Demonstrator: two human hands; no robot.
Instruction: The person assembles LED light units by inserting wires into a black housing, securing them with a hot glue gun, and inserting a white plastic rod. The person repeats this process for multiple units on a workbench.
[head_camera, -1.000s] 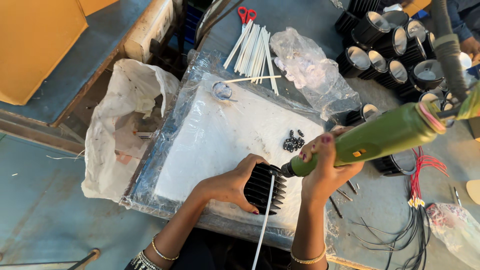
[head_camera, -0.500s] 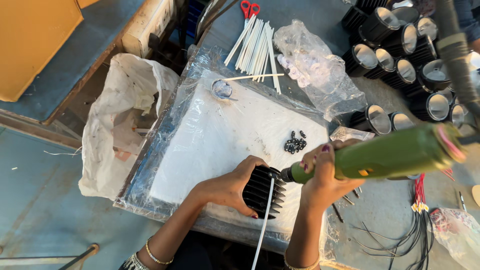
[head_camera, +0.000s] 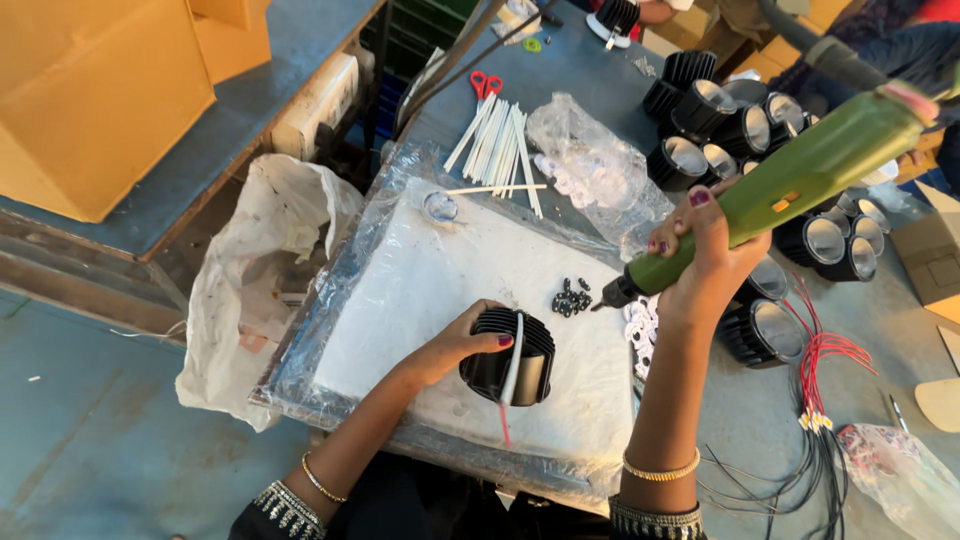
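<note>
Head view: left hand (head_camera: 455, 345) is clasped around the side of a black finned housing (head_camera: 508, 357), thumb and fingers on the ribbed wall, pinning it upright on the white foam pad (head_camera: 430, 290); a white sleeved wire (head_camera: 514, 362) with a red tip runs down over the housing's near side, just right of the fingertips. Right hand (head_camera: 705, 262) is clenched around the lower barrel of a green powered screwdriver (head_camera: 790, 180), held raised and tilted, its dark bit end pointing down-left toward a small heap of black screws (head_camera: 571, 299) lying between the two hands. Judgement: the housing looks like rigid cast metal, fairly weighty for its bulk, not fragile; the fins give a non-slip grip, so the ribbed side wall is the sensible place to take hold, keeping clear of the wire, which is thin and could pinch or pull out. The pad is soft, wrapped in clear plastic film, and likely gives under pressure. Beyond the right hand stand many more black lamp housings (head_camera: 745, 130) with reflectors; to its right lies a bundle of red and black wires (head_camera: 820, 390). Beyond the left hand: white tubes (head_camera: 500, 145), red-handled scissors (head_camera: 484, 84), a clear bag of white parts (head_camera: 590, 175). Left of it hangs a white sack (head_camera: 265, 260); cardboard boxes (head_camera: 100, 90) farther off. Bench crowded.
</note>
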